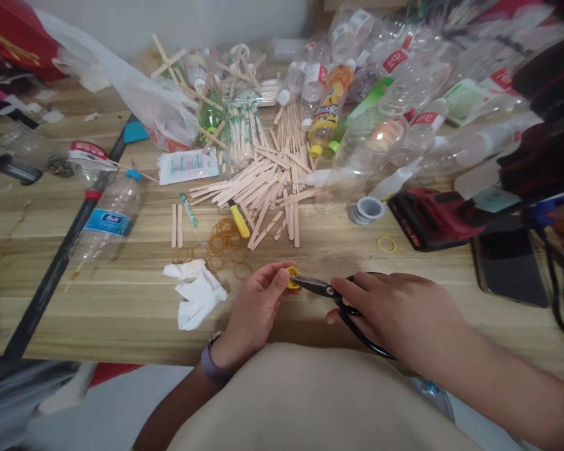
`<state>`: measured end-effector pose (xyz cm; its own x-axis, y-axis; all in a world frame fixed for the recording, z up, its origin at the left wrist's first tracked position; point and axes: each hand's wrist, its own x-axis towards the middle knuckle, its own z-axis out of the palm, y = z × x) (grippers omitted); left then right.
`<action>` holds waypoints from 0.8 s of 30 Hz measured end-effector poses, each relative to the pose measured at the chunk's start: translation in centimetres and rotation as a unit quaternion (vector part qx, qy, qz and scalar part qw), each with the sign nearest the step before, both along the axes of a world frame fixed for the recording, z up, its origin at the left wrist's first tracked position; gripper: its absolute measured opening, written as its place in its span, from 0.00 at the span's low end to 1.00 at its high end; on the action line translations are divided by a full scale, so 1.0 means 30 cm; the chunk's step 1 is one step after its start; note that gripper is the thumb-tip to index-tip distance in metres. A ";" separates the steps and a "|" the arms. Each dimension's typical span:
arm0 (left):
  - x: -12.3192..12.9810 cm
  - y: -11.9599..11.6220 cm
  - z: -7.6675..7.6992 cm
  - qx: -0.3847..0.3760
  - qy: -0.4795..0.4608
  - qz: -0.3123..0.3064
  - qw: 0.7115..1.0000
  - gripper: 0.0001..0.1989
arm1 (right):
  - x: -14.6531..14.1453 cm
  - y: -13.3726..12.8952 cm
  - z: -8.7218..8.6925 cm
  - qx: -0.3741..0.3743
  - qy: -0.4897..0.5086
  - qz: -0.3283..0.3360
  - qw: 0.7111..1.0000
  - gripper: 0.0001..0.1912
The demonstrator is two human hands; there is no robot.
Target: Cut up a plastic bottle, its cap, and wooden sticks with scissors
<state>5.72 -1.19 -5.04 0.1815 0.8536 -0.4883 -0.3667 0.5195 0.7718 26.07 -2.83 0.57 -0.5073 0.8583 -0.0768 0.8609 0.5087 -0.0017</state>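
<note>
My left hand pinches a small yellow bottle cap between thumb and fingers, close to the table's front edge. My right hand is wrapped round the black handles of a pair of scissors. The scissor tips point left and touch the inside of the cap. Just left of my left hand lies crumpled white tissue. Beyond it are brown rubber bands and a yellow-handled tool. A yellow ring rests on the table above my right hand.
Wooden sticks are piled mid-table. Plastic bottles crowd the back right. A red and black battery tool and a phone lie at the right. A blue-labelled bottle and black strip are at the left.
</note>
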 end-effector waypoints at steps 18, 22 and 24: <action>0.001 0.005 -0.011 -0.002 -0.068 0.055 0.996 0.17 | 0.023 -0.029 -0.009 -0.013 -0.010 -0.048 0.999 0.20; 0.004 -0.001 -0.003 0.018 -0.078 0.040 0.996 0.17 | 0.029 -0.033 -0.004 0.036 0.019 -0.029 0.999 0.19; 0.004 -0.003 0.001 0.030 -0.082 0.037 0.995 0.17 | 0.028 -0.036 0.002 0.054 0.028 -0.018 0.998 0.19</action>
